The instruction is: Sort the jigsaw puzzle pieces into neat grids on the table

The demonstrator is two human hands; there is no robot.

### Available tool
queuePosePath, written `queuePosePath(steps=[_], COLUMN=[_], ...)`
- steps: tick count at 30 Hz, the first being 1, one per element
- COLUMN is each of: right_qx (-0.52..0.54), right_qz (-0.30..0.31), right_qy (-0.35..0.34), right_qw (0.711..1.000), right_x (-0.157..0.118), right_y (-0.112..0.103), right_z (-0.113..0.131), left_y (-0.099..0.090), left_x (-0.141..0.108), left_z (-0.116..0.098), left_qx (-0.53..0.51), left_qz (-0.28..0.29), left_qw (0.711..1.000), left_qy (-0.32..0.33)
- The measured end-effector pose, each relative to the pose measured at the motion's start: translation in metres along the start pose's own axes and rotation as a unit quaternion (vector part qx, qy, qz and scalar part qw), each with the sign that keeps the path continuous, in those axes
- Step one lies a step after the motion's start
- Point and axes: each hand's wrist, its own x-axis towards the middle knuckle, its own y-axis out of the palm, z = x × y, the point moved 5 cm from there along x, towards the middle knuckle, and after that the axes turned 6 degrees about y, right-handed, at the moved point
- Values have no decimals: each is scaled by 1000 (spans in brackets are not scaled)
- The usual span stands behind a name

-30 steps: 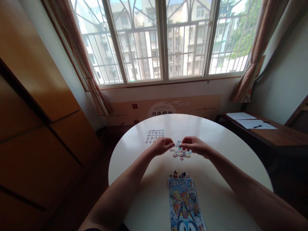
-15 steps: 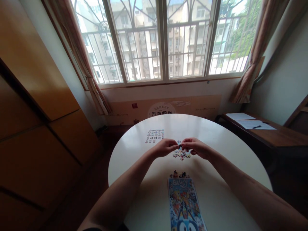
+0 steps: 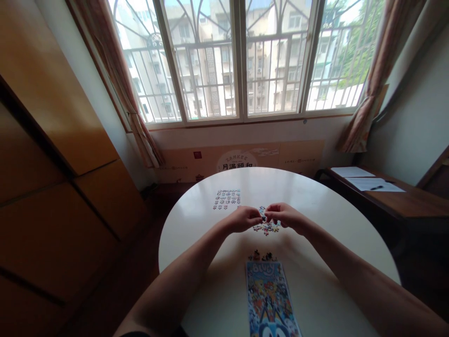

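My left hand (image 3: 244, 219) and my right hand (image 3: 283, 216) almost meet above a loose pile of puzzle pieces (image 3: 267, 228). Fingertips of both hands are pinched together around a small dark puzzle piece (image 3: 264, 218); finer detail is too small to make out. Off to the left, more puzzle pieces (image 3: 227, 198) lie spread in rows. Closer to me sits a small group of dark and orange puzzle pieces (image 3: 262, 255). It touches or nearly touches the top edge of a colourful "Bluey" picture sheet (image 3: 269, 295).
Everything lies on a round white table (image 3: 196, 234). Beyond it are a printed cardboard panel (image 3: 301, 157) and a barred window. At the right stands a brown wooden table (image 3: 417, 201) with papers (image 3: 352, 172) and a dark pen (image 3: 377, 187). Wooden cabinets (image 3: 94, 206) fill the left side.
Both hands have shifted slightly, still pinched close together over the pile. The dark piece sits a little lower between the fingertips. The whole view has moved slightly.
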Motion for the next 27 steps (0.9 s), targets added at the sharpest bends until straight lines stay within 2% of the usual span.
queuePosePath(steps=[3, 6, 8, 11, 16, 27], right_qx=[-94, -167, -178, -174, -192, -204], right_qz=[-96, -169, -193, -210, -215, -210], right_qy=[-71, -111, -121, -128, -137, -149], right_qw=[988, 965, 957, 953, 948, 944], right_x=[6, 6, 5, 4, 4, 3], right_y=[-15, -29, -36, -40, -37, -34], right_z=[0, 1, 1, 1, 0, 1], left_y=[-12, -42, -60, -74, -70, -61], left_x=[-2, -8, -13, -21, -25, -24], left_z=[16, 42, 58, 77, 86, 72], left_qx=[21, 43, 73, 114, 159, 240], left_qz=[3, -91, -143, -167, -124, -67], left_qw=[998, 985, 970, 951, 939, 921], left_qy=[-61, -138, -180, -234, -278, -299])
